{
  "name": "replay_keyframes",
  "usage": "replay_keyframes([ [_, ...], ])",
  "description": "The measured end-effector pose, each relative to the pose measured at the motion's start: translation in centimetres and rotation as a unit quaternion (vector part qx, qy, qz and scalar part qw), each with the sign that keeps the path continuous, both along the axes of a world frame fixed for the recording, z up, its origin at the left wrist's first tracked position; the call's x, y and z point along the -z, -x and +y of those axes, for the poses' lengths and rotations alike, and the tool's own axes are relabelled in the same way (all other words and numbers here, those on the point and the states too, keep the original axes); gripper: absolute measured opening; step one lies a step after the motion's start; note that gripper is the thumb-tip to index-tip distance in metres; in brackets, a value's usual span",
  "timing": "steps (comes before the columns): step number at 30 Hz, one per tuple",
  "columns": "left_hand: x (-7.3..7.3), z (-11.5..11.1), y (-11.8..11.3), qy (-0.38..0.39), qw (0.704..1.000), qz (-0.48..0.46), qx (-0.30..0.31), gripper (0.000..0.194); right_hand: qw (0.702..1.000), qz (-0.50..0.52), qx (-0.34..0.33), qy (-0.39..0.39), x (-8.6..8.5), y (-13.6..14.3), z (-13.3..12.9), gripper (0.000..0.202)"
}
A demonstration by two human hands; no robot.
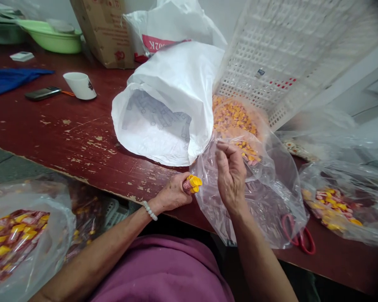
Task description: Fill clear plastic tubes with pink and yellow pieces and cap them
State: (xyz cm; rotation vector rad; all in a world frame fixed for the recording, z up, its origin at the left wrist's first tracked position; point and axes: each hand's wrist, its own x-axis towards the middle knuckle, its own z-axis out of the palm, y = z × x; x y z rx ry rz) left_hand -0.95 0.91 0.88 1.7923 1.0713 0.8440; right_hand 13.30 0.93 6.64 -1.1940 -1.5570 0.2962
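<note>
My left hand (173, 193), with a beaded bracelet at the wrist, is closed around a small item (192, 184) with a pink patterned body and a yellow top. To its right, my right hand (231, 172) is raised over a clear plastic bag (264, 209), its fingers curled towards the thumb; whatever they hold, if anything, is too small to make out. Many small yellow and pink pieces (234, 119) lie in the clear bag behind it. A white sack (176, 71) rests on its side on the red table (91, 138), its mouth facing me.
Red-handled scissors (308, 241) lie at the right front edge. A bag of yellow pieces (337, 203) is further right, another (19, 230) at lower left. A white crate (248, 63) leans behind. At the left are a cup (78, 86), a phone (43, 93) and a green basin (52, 40).
</note>
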Motion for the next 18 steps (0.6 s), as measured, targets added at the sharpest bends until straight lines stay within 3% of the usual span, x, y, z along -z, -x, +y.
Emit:
replay_keyframes([
  [2, -0.2, -0.3, -0.2, -0.03, 0.998, 0.047, 0.011, 0.015, 0.999, -0.03, 0.012, -0.018, 0.5, 1.3, 0.9, 0.031],
  [5, -0.4, -0.9, -0.4, -0.006, 0.999, 0.048, 0.02, 0.014, 0.996, -0.068, -0.049, 0.023, 1.9, 3.2, 1.9, 0.039],
  [8, -0.3, -1.4, -0.2, 0.106, 0.993, -0.054, 0.001, 0.021, 0.991, 0.041, -0.057, 0.116, 2.5, 3.0, 2.7, 0.043],
  [11, 0.0, -1.4, 0.6, 0.271, 0.947, -0.173, 0.008, 0.024, 0.982, 0.099, -0.041, 0.157, 1.8, 1.0, 3.1, 0.052],
  [14, 0.6, -1.1, 1.5, 0.352, 0.898, -0.264, 0.015, 0.028, 0.979, -0.052, -0.142, 0.138, 1.5, 0.1, 1.8, 0.052],
  [16, 0.8, -1.2, 1.8, 0.361, 0.874, -0.325, 0.007, 0.025, 0.945, -0.2, -0.239, 0.093, 2.2, 0.7, 0.2, 0.067],
  [18, 0.9, -1.8, 1.8, 0.375, 0.85, -0.369, -0.006, 0.018, 0.914, -0.298, -0.274, 0.031, 3.4, 1.8, -1.5, 0.084],
])
